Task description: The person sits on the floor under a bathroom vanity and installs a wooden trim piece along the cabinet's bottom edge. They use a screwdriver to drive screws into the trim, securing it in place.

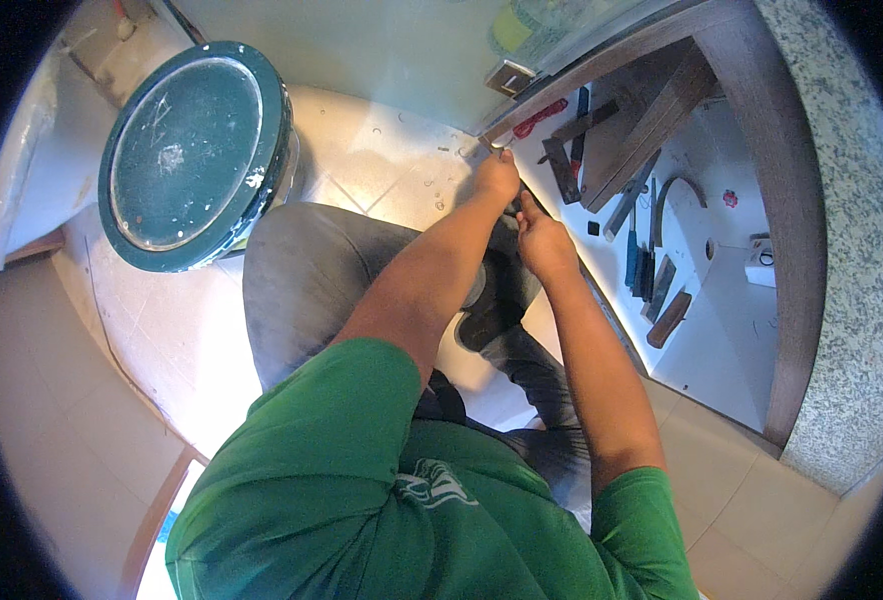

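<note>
My left hand (499, 177) is closed at the far corner of an open cabinet, by its dark lower edge strip (602, 290). A small metal piece (491, 146) sticks out just past its thumb; its kind is unclear. Slightly nearer and to the right, my right hand (546, 240) has curled fingers around something dark, mostly hidden by the hand. Both hands are at the strip, close together but apart. Inside the cabinet, just right of them, lie a red tool or cord (542, 118), dark tools, blue-handled tools (633, 265) and a wooden-handled tool (670, 320).
A large tub with a dark green lid (187, 150) stands at the left. A speckled stone counter edge (852, 260) and a brown cabinet frame (800, 250) border the right. Small curled scraps lie on the tiled floor (392, 150). My bent legs (322, 270) are below my arms.
</note>
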`<state>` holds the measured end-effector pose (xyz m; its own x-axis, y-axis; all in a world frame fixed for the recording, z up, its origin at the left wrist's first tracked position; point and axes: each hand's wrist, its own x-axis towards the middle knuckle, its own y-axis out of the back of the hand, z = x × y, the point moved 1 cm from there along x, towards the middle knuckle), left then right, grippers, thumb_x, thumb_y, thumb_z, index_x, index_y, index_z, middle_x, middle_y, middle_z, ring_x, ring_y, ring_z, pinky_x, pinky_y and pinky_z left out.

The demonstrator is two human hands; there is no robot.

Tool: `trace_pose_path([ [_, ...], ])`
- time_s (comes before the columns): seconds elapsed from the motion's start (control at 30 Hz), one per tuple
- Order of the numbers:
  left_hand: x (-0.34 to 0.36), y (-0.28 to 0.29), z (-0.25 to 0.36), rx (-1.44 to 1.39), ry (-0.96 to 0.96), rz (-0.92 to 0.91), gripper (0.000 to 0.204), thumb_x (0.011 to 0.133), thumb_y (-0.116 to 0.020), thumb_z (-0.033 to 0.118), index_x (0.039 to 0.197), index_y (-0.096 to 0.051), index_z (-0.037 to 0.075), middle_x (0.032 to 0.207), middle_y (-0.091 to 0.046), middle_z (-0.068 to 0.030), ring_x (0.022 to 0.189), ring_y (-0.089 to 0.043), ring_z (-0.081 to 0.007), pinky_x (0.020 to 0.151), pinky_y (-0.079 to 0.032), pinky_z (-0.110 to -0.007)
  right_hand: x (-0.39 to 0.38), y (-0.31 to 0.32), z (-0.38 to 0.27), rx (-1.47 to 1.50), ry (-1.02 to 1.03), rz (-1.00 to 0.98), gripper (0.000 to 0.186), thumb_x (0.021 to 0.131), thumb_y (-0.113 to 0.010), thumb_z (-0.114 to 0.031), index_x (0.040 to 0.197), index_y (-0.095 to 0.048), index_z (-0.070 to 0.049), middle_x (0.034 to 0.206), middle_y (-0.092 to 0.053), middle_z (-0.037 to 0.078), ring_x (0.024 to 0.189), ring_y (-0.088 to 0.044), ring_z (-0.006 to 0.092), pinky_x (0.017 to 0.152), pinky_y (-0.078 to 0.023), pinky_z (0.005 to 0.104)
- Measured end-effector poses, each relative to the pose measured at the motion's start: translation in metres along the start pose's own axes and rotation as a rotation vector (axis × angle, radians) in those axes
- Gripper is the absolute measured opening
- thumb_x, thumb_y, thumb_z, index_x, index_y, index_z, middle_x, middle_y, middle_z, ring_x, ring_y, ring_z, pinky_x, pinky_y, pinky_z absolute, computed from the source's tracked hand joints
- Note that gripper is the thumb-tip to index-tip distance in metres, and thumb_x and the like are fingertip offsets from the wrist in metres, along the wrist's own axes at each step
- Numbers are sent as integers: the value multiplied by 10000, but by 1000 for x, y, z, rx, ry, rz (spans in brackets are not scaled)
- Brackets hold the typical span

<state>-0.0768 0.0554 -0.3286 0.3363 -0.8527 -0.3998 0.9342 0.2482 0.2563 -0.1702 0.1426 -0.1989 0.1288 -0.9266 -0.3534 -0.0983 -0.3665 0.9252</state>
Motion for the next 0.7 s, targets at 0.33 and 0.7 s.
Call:
trace_pose_path([
  [0.33, -9, 6, -5, -41, 16, 19, 582, 1063, -406, 410, 1195, -646, -104, 1202, -645, -369, 1169, -604, -521, 1031, -456, -547, -4, -7, -2, 17, -8, -26, 479, 1058, -466, -350, 1523, -493, -238, 1124, -711, 255, 1054, -690, 416, 926, -529, 554],
  [0.7, 2, 8, -2, -46, 0, 15, 610, 1053, -422, 435, 1118, -674, -116, 1171, -647, -383, 1155, -604, -539, 1027, -460, -544, 5, -9, -5, 12, -15, 16, 467, 1055, -513, -328, 1515, -503, -249, 1079, -714, 254, 998, -697, 442, 910, -539, 529],
])
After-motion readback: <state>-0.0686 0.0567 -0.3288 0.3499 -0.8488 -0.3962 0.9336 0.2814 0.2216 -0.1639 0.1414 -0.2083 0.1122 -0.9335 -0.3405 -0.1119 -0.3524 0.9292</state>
